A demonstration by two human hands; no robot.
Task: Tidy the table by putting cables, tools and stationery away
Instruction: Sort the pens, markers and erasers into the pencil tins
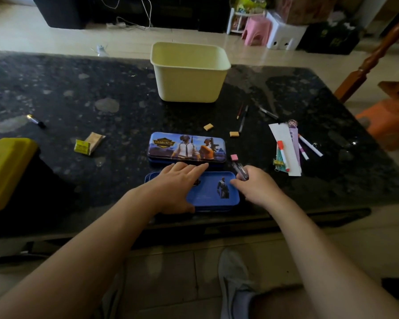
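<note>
Left hand [177,186]: spread flat, pressing blue pencil-tin tray [207,195].
Right hand [258,187]: pinches small purplish item [240,172], tray's 2 o'clock.
Tray: probably light, stiff, slippery; grip its rims.

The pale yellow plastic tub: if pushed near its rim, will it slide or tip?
The pale yellow plastic tub tapers to a narrower base, so a high push may tip it. Its walls look thin, so probably light. The glossy dark table likely lets it slide.

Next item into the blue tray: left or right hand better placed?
Right. The right hand pinches a small object at the right edge of the blue tray, so it likely only has to lower it in. The left hand lies flat on the tray, holding nothing.
</note>
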